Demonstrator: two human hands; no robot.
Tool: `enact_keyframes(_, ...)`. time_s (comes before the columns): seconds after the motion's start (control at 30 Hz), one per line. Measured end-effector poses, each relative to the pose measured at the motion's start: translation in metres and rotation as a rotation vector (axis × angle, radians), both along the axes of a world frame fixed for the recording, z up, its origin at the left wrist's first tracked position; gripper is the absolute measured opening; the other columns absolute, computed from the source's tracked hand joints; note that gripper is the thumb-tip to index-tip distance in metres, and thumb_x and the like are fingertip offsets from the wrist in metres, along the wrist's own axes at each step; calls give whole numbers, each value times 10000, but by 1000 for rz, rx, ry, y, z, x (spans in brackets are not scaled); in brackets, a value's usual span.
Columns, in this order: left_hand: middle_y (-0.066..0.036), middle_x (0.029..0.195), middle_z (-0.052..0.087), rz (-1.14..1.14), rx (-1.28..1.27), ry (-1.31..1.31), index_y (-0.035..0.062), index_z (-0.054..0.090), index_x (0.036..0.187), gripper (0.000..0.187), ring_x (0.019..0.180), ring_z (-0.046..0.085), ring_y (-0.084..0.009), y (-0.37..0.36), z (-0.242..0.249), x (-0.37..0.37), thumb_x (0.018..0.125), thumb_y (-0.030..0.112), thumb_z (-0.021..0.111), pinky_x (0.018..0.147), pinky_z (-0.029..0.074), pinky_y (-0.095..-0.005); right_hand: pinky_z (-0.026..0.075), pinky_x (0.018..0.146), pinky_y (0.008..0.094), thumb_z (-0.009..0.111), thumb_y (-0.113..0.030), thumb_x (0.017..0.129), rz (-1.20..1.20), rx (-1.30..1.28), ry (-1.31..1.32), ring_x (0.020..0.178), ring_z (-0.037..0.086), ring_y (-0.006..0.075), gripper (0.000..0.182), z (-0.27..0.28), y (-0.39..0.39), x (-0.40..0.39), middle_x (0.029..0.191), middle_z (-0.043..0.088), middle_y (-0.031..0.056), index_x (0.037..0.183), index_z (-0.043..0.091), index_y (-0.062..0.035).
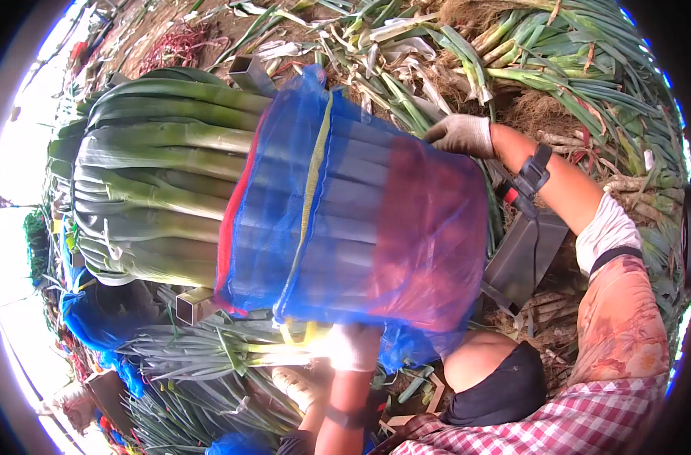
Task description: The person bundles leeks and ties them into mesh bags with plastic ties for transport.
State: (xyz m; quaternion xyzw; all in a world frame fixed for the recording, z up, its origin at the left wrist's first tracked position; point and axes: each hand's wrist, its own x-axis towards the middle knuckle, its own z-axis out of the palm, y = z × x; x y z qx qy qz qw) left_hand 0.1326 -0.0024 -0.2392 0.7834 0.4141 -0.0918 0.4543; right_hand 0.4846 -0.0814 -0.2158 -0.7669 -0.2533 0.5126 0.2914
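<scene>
A large bundle of leeks (pixel 163 163) lies sideways across metal supports. Its right part is inside a blue and red mesh bag (pixel 345 212), whose red-edged opening faces left over the stalks. My right hand (pixel 463 136), in a pale glove, has its fingers curled at the bag's upper edge. Beneath the bag's lower edge is my gloved left hand (pixel 353 347), close to the bag's yellow cord (pixel 309 334). Glare and the mesh hide its fingers. A smaller bunch of leeks (pixel 201 349) lies left of it.
What looks like another person's hand (pixel 294 385) shows beside my left forearm. A steel frame (pixel 527 254) stands right of the bag, with square tube ends (pixel 190 306) at the left. Loose leeks (pixel 565 76) and roots cover the ground above. Blue netting (pixel 95 318) lies at left.
</scene>
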Motion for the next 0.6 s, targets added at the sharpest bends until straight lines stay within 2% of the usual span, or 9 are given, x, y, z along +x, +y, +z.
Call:
enact_keyframes(0.1,-91,529,559,147,33,-179,47,604,658,98,503,556,-152,1,-9,-4,707,120,646,514,443,-300,474,745,276,643,-292,721,138,-117,-309,790,601,146,352,14,25,-2,838,656,88,988,652,-62)
enact_keyframes(0.17,-72,563,572,56,232,-398,38,616,722,55,510,521,-120,13,-1,-8,716,87,639,522,436,-279,486,710,300,636,-284,718,215,-110,-446,750,607,149,347,-7,43,17,813,657,73,982,653,-59)
enact_keyframes(0.2,-66,619,588,87,350,-175,26,607,737,35,562,518,-99,20,-23,-26,732,56,623,552,441,-267,493,675,312,619,-290,723,207,-96,-409,695,615,179,324,2,55,18,790,660,92,952,662,-65)
enact_keyframes(0.27,-63,679,591,340,419,-339,3,588,801,52,643,538,-115,47,-40,-48,749,4,588,571,452,-256,490,645,339,571,-311,735,611,-36,-843,670,613,231,291,-6,95,42,749,628,142,876,654,-71)
enact_keyframes(0.33,-52,667,570,745,126,-362,5,580,872,109,548,528,-129,66,6,-32,770,39,563,498,462,-235,480,606,374,556,-252,729,804,47,-1259,647,605,254,197,-9,142,58,674,593,117,810,631,-89)
enact_keyframes(0.4,-63,707,595,959,-73,-564,29,582,889,122,574,574,-148,90,-1,-31,785,93,572,509,482,-248,470,663,374,513,-400,747,396,57,-1032,702,607,285,392,34,181,23,796,644,145,795,662,-40)
enact_keyframes(0.5,-61,814,616,1200,-244,-659,56,564,925,150,673,602,-179,117,-29,-19,800,132,597,584,498,-282,471,703,364,514,-398,735,282,151,-1062,760,610,271,406,0,213,31,873,638,169,890,657,-51)
enact_keyframes(0.53,-54,827,607,1254,-293,-695,68,552,947,168,698,596,-185,113,-27,-12,800,133,600,622,499,-303,472,750,362,513,-393,768,385,67,-921,832,599,264,430,31,192,16,977,620,169,1001,623,-48)
enact_keyframes(0.6,-52,840,591,1025,-254,-611,51,543,977,226,737,578,-164,96,-22,-24,786,139,623,676,489,-302,490,740,314,497,-318,850,227,187,-526,860,567,182,381,26,152,36,1008,575,90,1143,533,-78)
